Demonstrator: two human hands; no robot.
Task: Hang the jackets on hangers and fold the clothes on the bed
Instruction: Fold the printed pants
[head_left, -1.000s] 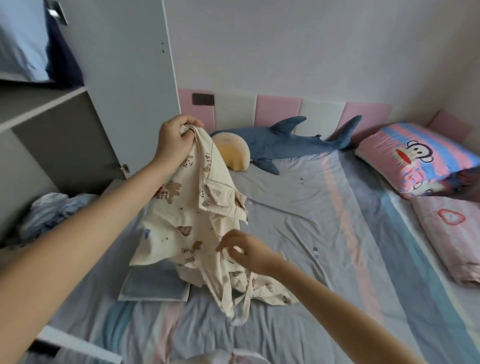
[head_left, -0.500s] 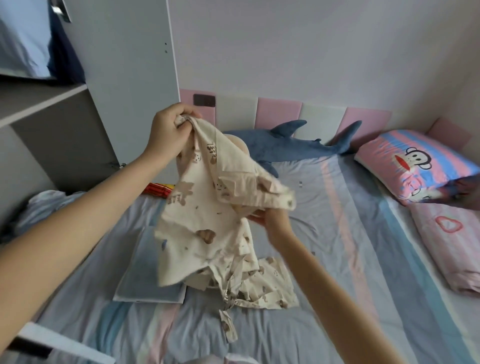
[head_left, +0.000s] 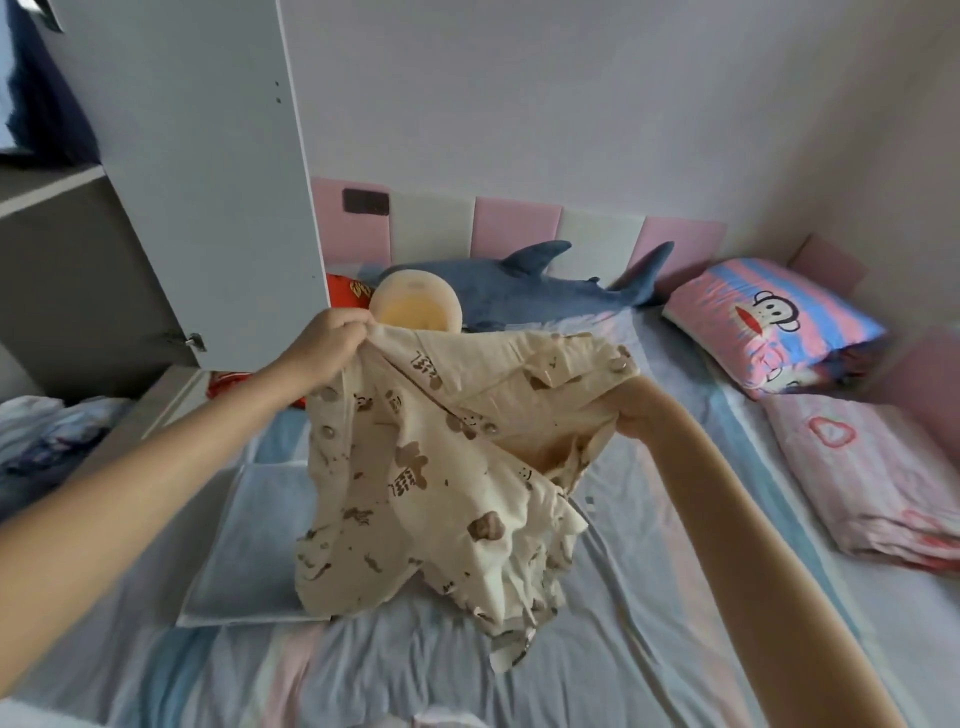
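A cream shirt with brown bear prints and buttons (head_left: 441, 467) hangs spread above the striped bed (head_left: 649, 597). My left hand (head_left: 324, 348) grips its upper left edge near the collar. My right hand (head_left: 641, 410) holds the upper right edge, its fingers mostly hidden under the cloth. The shirt's lower part droops and its hem touches the sheet. A folded pale blue garment (head_left: 249, 545) lies flat on the bed behind and left of the shirt.
An open white wardrobe door (head_left: 208, 182) stands at left, with shelves and crumpled clothes (head_left: 47, 431) below. A blue shark plush (head_left: 545, 291), a round beige cushion (head_left: 415, 306), a cartoon pillow (head_left: 769, 322) and a folded pink quilt (head_left: 872, 467) lie along the far and right sides.
My right hand has gone from the shirt's middle out to the right, and my left hand has dropped lower, so the shirt now stretches wide between both hands.
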